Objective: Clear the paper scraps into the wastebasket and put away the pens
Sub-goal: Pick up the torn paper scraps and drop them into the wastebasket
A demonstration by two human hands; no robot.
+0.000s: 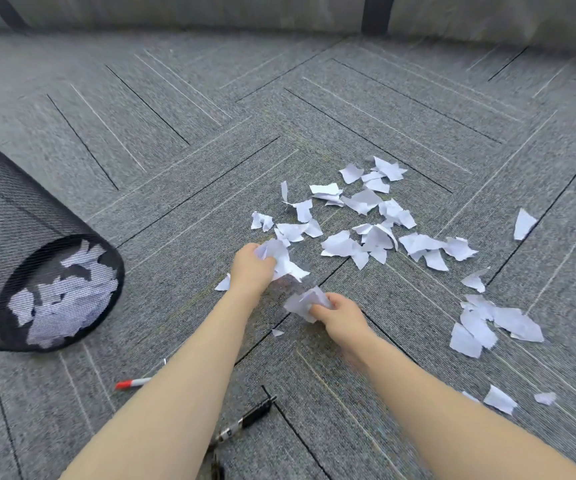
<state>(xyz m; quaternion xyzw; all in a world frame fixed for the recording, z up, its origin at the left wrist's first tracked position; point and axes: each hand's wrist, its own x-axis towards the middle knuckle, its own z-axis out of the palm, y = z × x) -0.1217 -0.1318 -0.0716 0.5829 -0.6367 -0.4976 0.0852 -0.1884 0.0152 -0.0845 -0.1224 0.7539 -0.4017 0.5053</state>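
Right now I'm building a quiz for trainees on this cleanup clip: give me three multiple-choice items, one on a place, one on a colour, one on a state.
1. Where is the wastebasket?
A. Left of the hands, on its side
B. Upright among the far scraps
C. Behind the right arm

2. What colour is the cap of the pen beside the left forearm?
A. Blue
B. Red
C. Green

3. What is the left hand doing?
A. Resting flat and empty
B. Holding a pen
C. Gripping paper scraps

Answers:
1 A: the mesh basket lies tipped at the left edge, with white paper showing through its base.
2 B: the cap end is red.
3 C: its fingers close on white scraps; the right hand grips some too, and the black pen lies untouched on the carpet.
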